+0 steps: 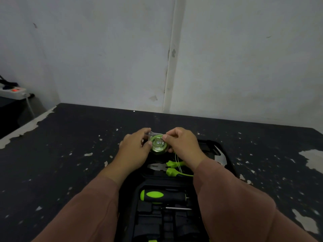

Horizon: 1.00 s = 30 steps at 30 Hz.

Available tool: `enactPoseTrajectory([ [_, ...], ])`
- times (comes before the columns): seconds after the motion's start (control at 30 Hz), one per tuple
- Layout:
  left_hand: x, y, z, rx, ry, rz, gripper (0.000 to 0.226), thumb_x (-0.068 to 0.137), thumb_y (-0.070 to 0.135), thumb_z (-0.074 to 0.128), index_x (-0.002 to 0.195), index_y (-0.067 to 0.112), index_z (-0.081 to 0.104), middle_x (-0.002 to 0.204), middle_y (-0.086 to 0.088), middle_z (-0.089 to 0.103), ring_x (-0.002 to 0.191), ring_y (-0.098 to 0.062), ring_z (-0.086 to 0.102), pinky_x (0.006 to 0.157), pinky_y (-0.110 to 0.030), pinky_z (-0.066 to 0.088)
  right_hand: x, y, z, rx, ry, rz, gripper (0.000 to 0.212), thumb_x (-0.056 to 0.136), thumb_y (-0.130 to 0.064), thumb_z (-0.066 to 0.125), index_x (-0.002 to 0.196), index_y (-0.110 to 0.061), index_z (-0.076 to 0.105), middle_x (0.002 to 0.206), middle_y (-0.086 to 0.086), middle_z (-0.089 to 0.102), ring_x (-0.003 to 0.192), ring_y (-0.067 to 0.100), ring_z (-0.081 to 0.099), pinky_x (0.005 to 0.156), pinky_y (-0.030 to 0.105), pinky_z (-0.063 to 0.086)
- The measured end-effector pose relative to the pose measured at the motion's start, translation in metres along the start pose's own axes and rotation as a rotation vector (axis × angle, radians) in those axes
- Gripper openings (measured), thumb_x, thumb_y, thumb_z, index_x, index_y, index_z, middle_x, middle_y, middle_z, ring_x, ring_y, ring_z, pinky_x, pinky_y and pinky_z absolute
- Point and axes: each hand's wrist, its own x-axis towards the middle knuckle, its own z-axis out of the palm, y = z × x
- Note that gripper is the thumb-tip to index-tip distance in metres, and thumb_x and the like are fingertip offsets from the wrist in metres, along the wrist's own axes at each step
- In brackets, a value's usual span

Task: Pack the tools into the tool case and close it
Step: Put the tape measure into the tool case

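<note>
Two hands (134,147) (183,144) hold one tape measure (158,144) over one case (225,151).

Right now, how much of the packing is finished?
Partway. Already lying in the open tool case: the pliers, the hammer and the screwdriver. In hand: the left hand and right hand both hold the green tape measure above the case's far half. Left: seat the tape measure, then close the case.
</note>
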Motion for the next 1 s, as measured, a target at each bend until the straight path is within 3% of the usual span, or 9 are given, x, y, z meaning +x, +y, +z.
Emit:
enactPoseTrajectory([
  [0.1,0.0006,-0.0019,0.0002,0.06,0.004,-0.022,0.042,0.087,0.024,0.054,0.129,0.029,0.049,0.12,0.001,0.062,0.12,-0.022,0.046,0.106,-0.048,0.035,0.0014,0.003,0.0029,-0.092,0.012,-0.04,0.009,0.083,-0.029,0.064,0.087,-0.021,0.064,0.095,0.007,0.069,0.074,0.02,0.067,0.065,0.03,0.057],
  [0.2,0.0006,0.001,0.0,0.132,-0.008,-0.014,0.045,0.088,0.027,0.056,0.132,0.027,0.047,0.124,0.0,0.058,0.122,-0.023,0.04,0.105,-0.047,0.034,0.0012,0.0035,0.0034,-0.151,0.01,-0.06,0.012,0.083,-0.031,0.063,0.09,-0.022,0.065,0.096,0.006,0.069,0.083,0.025,0.067,0.08,0.04,0.056],
  [0.3,0.0007,0.0032,0.0009,0.201,-0.005,-0.011,0.047,0.088,0.03,0.056,0.133,0.027,0.045,0.125,0.001,0.055,0.12,-0.024,0.039,0.104,-0.044,0.033,0.0008,0.0026,0.0022,-0.206,0.008,-0.076,0.018,0.086,-0.028,0.061,0.097,-0.016,0.068,0.1,0.004,0.069,0.087,0.023,0.065,0.082,0.034,0.053],
  [0.4,0.0005,0.0047,0.0021,0.225,0.008,-0.011,0.046,0.087,0.032,0.057,0.131,0.027,0.047,0.123,0.001,0.055,0.118,-0.025,0.04,0.101,-0.041,0.033,0.0004,0.0017,0.0012,-0.307,0.017,-0.123,0.023,0.088,-0.026,0.058,0.104,-0.012,0.069,0.107,0.003,0.068,0.096,0.015,0.059,0.08,0.019,0.038],
  [0.47,0.0007,0.0047,0.002,0.23,0.013,-0.02,0.045,0.086,0.033,0.058,0.13,0.027,0.047,0.121,0.001,0.055,0.117,-0.025,0.041,0.1,-0.041,0.033,0.0014,0.0022,0.0011,-0.338,0.016,-0.133,0.026,0.089,-0.026,0.057,0.108,-0.012,0.068,0.114,0.004,0.066,0.106,0.016,0.057,0.082,0.016,0.033],
  [0.63,0.0019,0.0043,0.002,0.258,0.015,-0.042,0.042,0.088,0.035,0.055,0.128,0.028,0.049,0.119,0.001,0.052,0.115,-0.025,0.04,0.098,-0.04,0.033,0.0027,0.0015,0.0019,-0.439,-0.028,-0.148,0.032,0.092,-0.027,0.052,0.119,-0.013,0.062,0.127,0.004,0.062,0.121,0.017,0.051,0.094,0.018,0.033],
  [0.8,0.002,0.0051,0.0022,0.267,0.001,-0.062,0.042,0.087,0.037,0.055,0.128,0.028,0.049,0.122,-0.001,0.051,0.117,-0.026,0.039,0.099,-0.041,0.036,0.0011,-0.0029,0.0019,-0.546,-0.054,-0.175,0.033,0.094,-0.026,0.047,0.121,-0.011,0.06,0.128,0.008,0.06,0.12,0.022,0.051,0.099,0.024,0.033],
  [1.0,0.0025,0.0078,0.0029,0.32,-0.025,-0.085,0.044,0.087,0.04,0.053,0.129,0.027,0.048,0.128,-0.003,0.046,0.121,-0.028,0.037,0.1,-0.043,0.033,0.0005,-0.0012,0.01,-0.653,-0.009,-0.182,0.027,0.093,-0.019,0.044,0.104,-0.004,0.064,0.112,0.02,0.057,0.103,0.034,0.052,0.087,0.037,0.043],
])
